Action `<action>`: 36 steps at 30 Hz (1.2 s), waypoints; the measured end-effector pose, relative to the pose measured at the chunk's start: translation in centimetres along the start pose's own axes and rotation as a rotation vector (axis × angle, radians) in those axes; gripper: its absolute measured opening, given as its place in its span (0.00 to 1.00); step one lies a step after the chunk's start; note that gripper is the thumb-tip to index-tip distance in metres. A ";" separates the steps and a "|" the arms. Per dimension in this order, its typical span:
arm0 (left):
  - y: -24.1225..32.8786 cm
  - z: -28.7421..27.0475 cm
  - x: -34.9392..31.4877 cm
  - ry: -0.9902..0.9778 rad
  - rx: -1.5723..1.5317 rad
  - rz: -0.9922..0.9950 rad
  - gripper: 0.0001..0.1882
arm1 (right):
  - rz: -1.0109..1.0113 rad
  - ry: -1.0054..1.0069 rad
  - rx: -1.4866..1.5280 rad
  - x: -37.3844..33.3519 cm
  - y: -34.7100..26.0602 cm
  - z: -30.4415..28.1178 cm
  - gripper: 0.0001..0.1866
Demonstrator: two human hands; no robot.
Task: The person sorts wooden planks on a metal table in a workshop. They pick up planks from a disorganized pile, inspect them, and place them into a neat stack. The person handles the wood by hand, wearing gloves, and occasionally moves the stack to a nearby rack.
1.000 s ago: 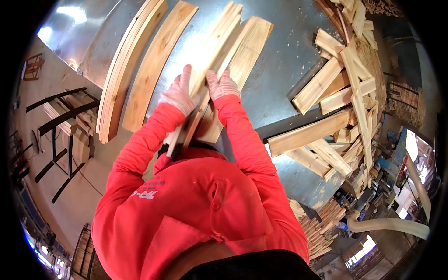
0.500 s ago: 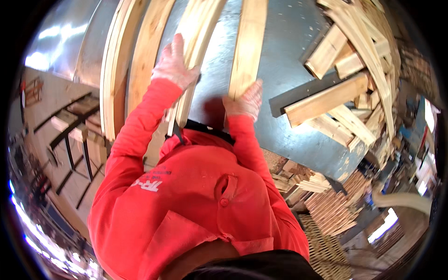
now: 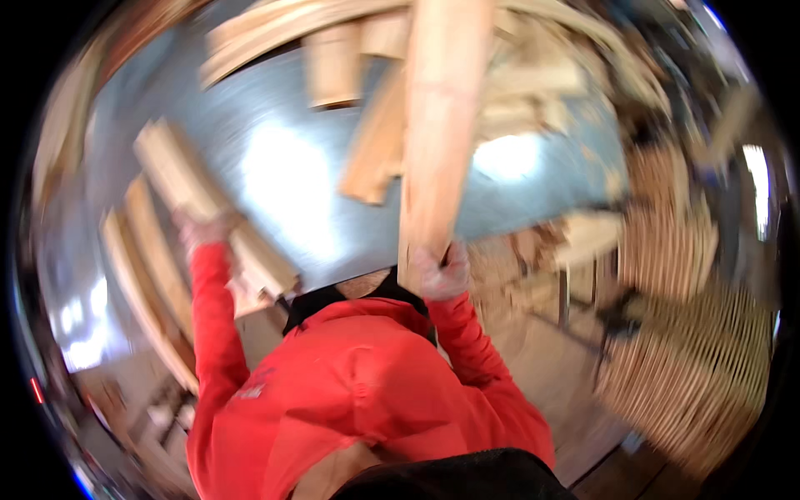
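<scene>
A long, pale wooden board stretches away from me across the metal tabletop. Its near end is gripped by my gloved right hand, fingers wrapped round the edge. At the left, my gloved left hand rests on a short stack of narrow wooden boards; motion blur hides how its fingers lie. Just left of that stack are two more boards, a flat board and an outer board, both reaching past the table's near edge.
Loose offcuts and curved strips lie heaped at the table's far side. One short piece sits beside the long board. Stacked wooden slats stand on the floor at the right, below the table.
My view has swung to the right. The right hand still grips the long board, which now points toward the offcut heap. My left hand stays at the left stack, nearer its close end.
</scene>
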State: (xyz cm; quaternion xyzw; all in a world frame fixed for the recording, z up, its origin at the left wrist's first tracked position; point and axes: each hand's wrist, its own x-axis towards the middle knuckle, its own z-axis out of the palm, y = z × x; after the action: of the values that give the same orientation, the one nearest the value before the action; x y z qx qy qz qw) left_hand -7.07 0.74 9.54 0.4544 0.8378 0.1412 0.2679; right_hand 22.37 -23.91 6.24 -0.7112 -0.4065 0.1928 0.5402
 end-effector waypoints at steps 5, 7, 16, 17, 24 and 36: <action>-5.4 4.1 8.1 0.221 0.516 -0.198 0.55 | 0.209 0.834 0.254 5.7 10.5 -21.4 0.20; -5.9 4.8 9.7 0.243 0.491 -0.015 0.53 | 0.448 1.069 -0.005 2.2 20.0 -31.0 0.25; -7.4 9.0 5.6 0.341 0.251 0.119 0.45 | 1.486 0.713 -0.541 2.1 46.4 -54.4 0.28; -6.8 9.9 4.2 0.335 0.301 0.079 0.44 | 1.501 0.659 -0.549 4.4 47.6 -54.7 0.27; -3.3 12.7 -1.1 0.102 0.220 0.039 0.40 | 1.099 0.183 -0.817 5.5 57.2 -54.8 0.22; -3.1 4.2 -14.1 -0.382 -0.957 -0.367 0.34 | -0.364 0.238 0.360 8.8 15.9 -18.2 0.20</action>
State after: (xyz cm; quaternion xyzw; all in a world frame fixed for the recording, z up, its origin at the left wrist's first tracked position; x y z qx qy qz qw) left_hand -0.49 -12.77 9.11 0.1455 0.6819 0.3726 0.6124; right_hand 46.48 -29.47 -0.77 -0.5366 -0.4204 0.0767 0.7276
